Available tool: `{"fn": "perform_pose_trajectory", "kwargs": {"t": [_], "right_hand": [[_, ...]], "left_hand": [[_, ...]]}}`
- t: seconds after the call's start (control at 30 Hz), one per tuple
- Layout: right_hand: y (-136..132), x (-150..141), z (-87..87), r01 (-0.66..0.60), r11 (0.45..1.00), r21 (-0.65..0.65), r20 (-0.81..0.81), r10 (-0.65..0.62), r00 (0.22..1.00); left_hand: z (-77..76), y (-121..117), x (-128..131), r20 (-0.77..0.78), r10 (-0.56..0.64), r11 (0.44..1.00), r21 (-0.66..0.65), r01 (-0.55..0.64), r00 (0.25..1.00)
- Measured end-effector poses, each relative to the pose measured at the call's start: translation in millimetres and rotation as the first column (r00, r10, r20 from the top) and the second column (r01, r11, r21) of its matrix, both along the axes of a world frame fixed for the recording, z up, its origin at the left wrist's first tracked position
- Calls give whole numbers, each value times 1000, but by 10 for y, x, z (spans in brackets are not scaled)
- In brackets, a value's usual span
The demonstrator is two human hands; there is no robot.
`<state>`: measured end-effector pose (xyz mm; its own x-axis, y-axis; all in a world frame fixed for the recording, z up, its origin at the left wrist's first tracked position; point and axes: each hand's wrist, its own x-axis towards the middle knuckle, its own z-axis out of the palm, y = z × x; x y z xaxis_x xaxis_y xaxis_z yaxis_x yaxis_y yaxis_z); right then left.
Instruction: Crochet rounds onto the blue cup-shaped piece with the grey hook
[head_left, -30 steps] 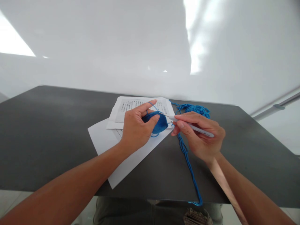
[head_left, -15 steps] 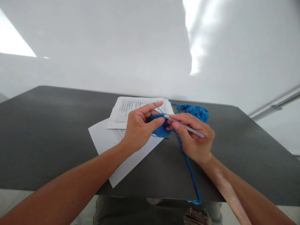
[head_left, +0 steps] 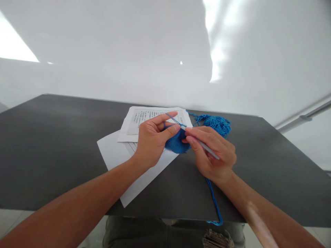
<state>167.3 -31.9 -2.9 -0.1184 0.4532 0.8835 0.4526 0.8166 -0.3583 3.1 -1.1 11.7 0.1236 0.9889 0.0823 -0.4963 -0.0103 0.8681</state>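
My left hand [head_left: 155, 139] pinches the upper edge of a round blue crochet piece [head_left: 178, 144] between thumb and fingers. A strand of blue yarn runs over its raised index finger to the work. Held like a pen, a grey crochet hook [head_left: 208, 148] sits in my right hand [head_left: 216, 148]. The hook's tip meets the yarn at the top edge of the piece, close to my left thumb. My right fingers hide part of the piece's right side.
Printed paper sheets [head_left: 111, 144] lie under and behind my hands on the dark table [head_left: 64, 151]. A heap of loose blue yarn [head_left: 217, 124] rests behind my right hand. One blue yarn length [head_left: 215, 203] trails over the front edge. A white wall [head_left: 124, 51] stands behind.
The crochet hook has turned steeper, its rear end moving down and left. The blue piece has tilted, showing more of its flat face. Both hands stay close together.
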Motion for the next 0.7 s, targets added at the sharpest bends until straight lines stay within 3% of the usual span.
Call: {"fn": "perform_pose_trajectory", "kwargs": {"t": [0.13, 0.3, 0.57, 0.7], "right_hand": [[-20, -47, 7, 70, 988, 138, 100, -84, 991], [5, 3, 31, -1, 982, 190, 147, -27, 989], [71, 175, 81, -89, 987, 137, 185, 63, 981], [56, 238, 117, -83, 989, 120, 257, 50, 965]], "left_hand": [[55, 10, -20, 54, -39, 997, -66, 42, 998], [82, 23, -80, 98, -123, 989, -68, 130, 988], [94, 57, -108, 72, -136, 989, -43, 140, 988], [84, 80, -110, 44, -108, 994, -22, 109, 993]]}}
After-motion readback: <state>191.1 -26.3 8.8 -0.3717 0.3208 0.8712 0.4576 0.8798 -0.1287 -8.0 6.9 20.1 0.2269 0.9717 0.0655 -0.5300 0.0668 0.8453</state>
